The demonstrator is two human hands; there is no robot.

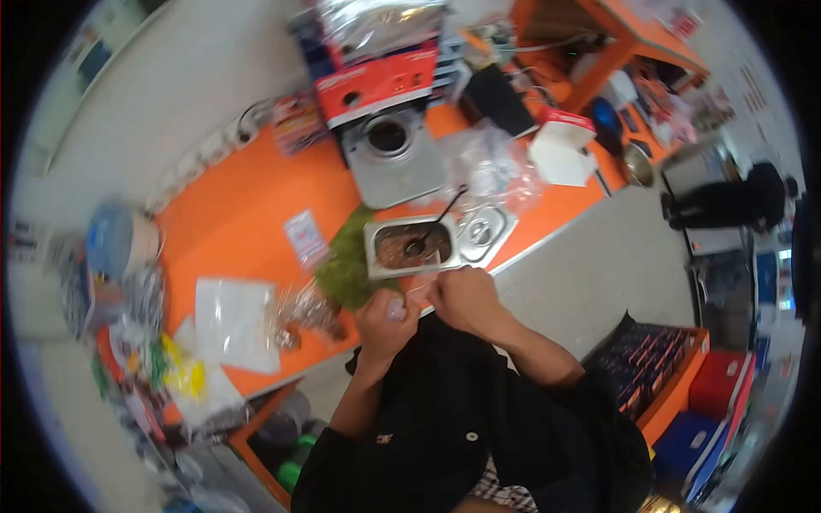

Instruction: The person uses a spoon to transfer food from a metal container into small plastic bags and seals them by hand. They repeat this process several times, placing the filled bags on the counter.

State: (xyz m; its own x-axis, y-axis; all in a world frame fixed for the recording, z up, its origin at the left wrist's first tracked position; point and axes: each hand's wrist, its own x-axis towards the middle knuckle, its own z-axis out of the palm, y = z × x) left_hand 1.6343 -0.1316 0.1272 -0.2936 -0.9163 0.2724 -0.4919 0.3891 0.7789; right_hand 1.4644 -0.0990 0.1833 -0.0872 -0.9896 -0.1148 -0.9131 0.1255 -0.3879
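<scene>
Both hands are close together at the front edge of the orange table. My left hand (385, 325) is closed, and something pale shows by its thumb. My right hand (470, 299) is closed too, its fingers pinching. Between them stretches a small clear plastic bag (419, 286), blurred; its contents cannot be made out. Just beyond stands a rectangular steel pan (374, 256) of brown chunky food, with a dark-handled ladle (451, 205) resting in it. The pan's steel lid (486, 232) lies to its right. A crumpled green bag (342, 261) lies to its left.
A grey metal machine (398, 175) with a round opening stands behind the pan. Clear plastic bags (496, 162) and an open white-red box (560, 150) lie to the right. White sheets (235, 321) and small packets (304, 235) lie left. A person (735, 201) stands far right.
</scene>
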